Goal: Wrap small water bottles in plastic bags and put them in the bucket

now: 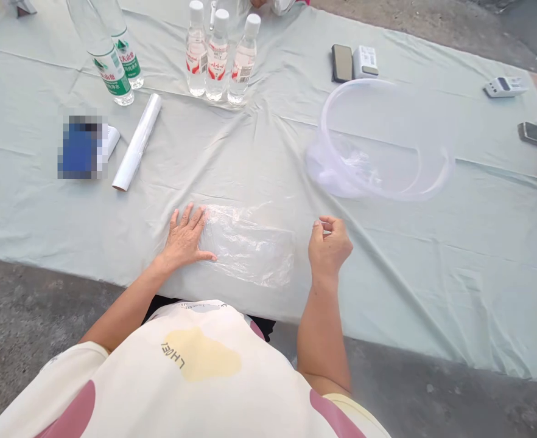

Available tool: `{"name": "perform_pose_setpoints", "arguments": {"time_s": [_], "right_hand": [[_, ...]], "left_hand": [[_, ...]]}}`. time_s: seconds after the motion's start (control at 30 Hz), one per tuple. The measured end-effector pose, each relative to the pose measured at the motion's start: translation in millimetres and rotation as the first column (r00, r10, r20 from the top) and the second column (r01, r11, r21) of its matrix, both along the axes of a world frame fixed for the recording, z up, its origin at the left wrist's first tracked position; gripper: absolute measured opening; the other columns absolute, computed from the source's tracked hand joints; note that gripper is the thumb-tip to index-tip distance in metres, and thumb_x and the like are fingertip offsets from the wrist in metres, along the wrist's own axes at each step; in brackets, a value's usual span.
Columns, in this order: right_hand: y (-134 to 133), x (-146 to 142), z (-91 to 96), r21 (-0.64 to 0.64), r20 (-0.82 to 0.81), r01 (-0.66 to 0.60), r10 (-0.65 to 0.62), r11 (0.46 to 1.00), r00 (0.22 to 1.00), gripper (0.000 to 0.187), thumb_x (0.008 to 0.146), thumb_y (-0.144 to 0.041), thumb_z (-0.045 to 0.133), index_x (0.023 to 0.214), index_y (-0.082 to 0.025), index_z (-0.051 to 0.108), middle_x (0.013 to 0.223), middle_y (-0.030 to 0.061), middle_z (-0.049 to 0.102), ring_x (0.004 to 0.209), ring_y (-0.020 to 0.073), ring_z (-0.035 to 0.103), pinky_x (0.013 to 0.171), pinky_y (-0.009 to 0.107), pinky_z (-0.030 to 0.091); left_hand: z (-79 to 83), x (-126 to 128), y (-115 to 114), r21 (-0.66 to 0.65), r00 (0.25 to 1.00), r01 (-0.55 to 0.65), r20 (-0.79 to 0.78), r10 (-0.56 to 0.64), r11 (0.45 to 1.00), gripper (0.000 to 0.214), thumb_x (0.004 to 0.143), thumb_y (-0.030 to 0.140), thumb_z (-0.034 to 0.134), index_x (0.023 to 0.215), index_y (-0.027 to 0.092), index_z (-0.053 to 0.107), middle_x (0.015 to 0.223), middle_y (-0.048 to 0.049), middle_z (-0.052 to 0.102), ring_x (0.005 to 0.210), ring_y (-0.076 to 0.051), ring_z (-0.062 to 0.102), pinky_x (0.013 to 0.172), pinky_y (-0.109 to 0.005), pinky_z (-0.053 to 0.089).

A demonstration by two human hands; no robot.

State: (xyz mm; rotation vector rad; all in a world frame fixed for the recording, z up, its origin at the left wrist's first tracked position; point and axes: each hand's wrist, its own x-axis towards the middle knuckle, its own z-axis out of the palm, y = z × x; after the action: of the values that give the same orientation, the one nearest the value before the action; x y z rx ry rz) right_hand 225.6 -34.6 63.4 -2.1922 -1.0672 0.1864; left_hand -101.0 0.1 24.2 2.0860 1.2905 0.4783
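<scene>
A clear plastic bag (250, 246) lies flat on the pale green cloth (433, 255) near its front edge. My left hand (185, 237) rests flat on the bag's left end, fingers stretched out and spread. My right hand (329, 243) hovers just right of the bag with its fingers curled in and thumb against the forefinger; whether they pinch a bit of film I cannot make out.
A clear plastic basin (378, 143) lies tilted at the right. A white roll of bags (137, 141) and a blurred blue item (81, 147) lie at the left. Several water bottles (218, 55) stand at the back. Phones and small devices (354, 62) lie back right.
</scene>
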Motion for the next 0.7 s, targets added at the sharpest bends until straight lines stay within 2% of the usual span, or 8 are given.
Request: {"name": "perform_pose_setpoints", "arguments": {"time_s": [0.13,0.27,0.37,0.47,0.53,0.6,0.67,0.7], "right_hand": [[64,-24,32.7,0.157,0.048,-0.256,0.251,0.954,0.967,0.025,0.088,-0.040,0.049,0.097,-0.022,0.064,0.087,0.0034,0.069,0.062,0.0162,0.059,0.074,0.036,0.049],[186,-43,35.6,0.168,-0.022,-0.497,0.508,0.851,0.861,0.023,0.085,-0.034,0.055,0.101,-0.020,0.063,0.097,0.0051,0.070,0.075,0.0179,0.066,0.085,0.041,0.052],[287,-56,29.5,0.149,-0.208,-0.529,0.550,0.835,0.809,0.048,0.079,-0.028,0.065,0.124,-0.016,0.055,0.123,0.0131,0.065,0.101,0.0233,0.067,0.095,0.046,0.051],[362,-74,29.1,0.107,-0.322,-0.522,0.526,0.846,0.787,0.065,0.083,-0.021,0.062,0.143,-0.011,0.038,0.150,0.0196,0.044,0.136,0.0244,0.048,0.110,0.041,0.040],[391,-85,29.2,0.123,-0.321,-0.549,0.557,0.827,0.766,0.070,0.084,-0.017,0.062,0.147,-0.015,0.034,0.154,0.0130,0.042,0.144,0.0191,0.038,0.117,0.036,0.033],[406,-92,26.4,0.158,-0.283,-0.590,0.608,0.792,0.742,0.071,0.083,-0.026,0.068,0.146,-0.030,0.035,0.146,-0.0004,0.052,0.142,0.0144,0.036,0.119,0.037,0.035],[412,-96,20.9,0.187,-0.258,-0.617,0.645,0.764,0.720,0.063,0.084,-0.041,0.070,0.139,-0.042,0.040,0.132,-0.0068,0.062,0.140,0.0157,0.038,0.117,0.043,0.040],[412,-96,18.3,0.199,-0.254,-0.620,0.651,0.759,0.716,0.057,0.085,-0.047,0.068,0.136,-0.042,0.044,0.128,-0.0068,0.064,0.139,0.0179,0.041,0.115,0.046,0.042]], "left_hand": [[1.8,3,0,0.009,0.997,-0.001,-0.074,0.002,1.000,0.115,0.058,0.060,0.087,0.155,0.022,0.038,0.161,-0.0162,0.035,0.153,-0.044,0.013,0.121,-0.057,-0.015],[18.8,13,3,-0.023,0.920,0.024,-0.392,-0.031,0.999,0.125,0.057,0.058,0.089,0.160,0.024,0.026,0.163,-0.0142,0.032,0.154,-0.041,0.013,0.122,-0.062,-0.003],[36.4,26,8,-0.064,0.831,0.048,-0.551,-0.075,0.997,0.131,0.053,0.060,0.090,0.161,0.028,0.023,0.162,-0.0148,0.033,0.152,-0.043,0.017,0.119,-0.067,0.011],[51.3,38,15,-0.107,0.774,0.056,-0.623,-0.111,0.993,0.134,0.050,0.059,0.093,0.160,0.034,0.021,0.160,-0.0148,0.035,0.149,-0.046,0.022,0.114,-0.070,0.021],[57.7,44,20,-0.137,0.747,0.056,-0.651,-0.132,0.989,0.136,0.048,0.058,0.094,0.160,0.035,0.021,0.160,-0.0151,0.034,0.147,-0.048,0.022,0.111,-0.071,0.024],[60.9,48,23,-0.166,0.728,0.050,-0.669,-0.149,0.985,0.136,0.048,0.057,0.094,0.160,0.036,0.019,0.161,-0.0154,0.032,0.147,-0.049,0.021,0.110,-0.072,0.025],[61.7,50,26,-0.189,0.720,0.042,-0.676,-0.161,0.981,0.137,0.049,0.055,0.095,0.161,0.036,0.018,0.161,-0.0160,0.030,0.147,-0.050,0.018,0.109,-0.072,0.026],[61.6,50,27,-0.197,0.718,0.040,-0.676,-0.165,0.980,0.137,0.049,0.054,0.095,0.161,0.036,0.017,0.161,-0.0163,0.030,0.147,-0.050,0.017,0.109,-0.071,0.026]]}}
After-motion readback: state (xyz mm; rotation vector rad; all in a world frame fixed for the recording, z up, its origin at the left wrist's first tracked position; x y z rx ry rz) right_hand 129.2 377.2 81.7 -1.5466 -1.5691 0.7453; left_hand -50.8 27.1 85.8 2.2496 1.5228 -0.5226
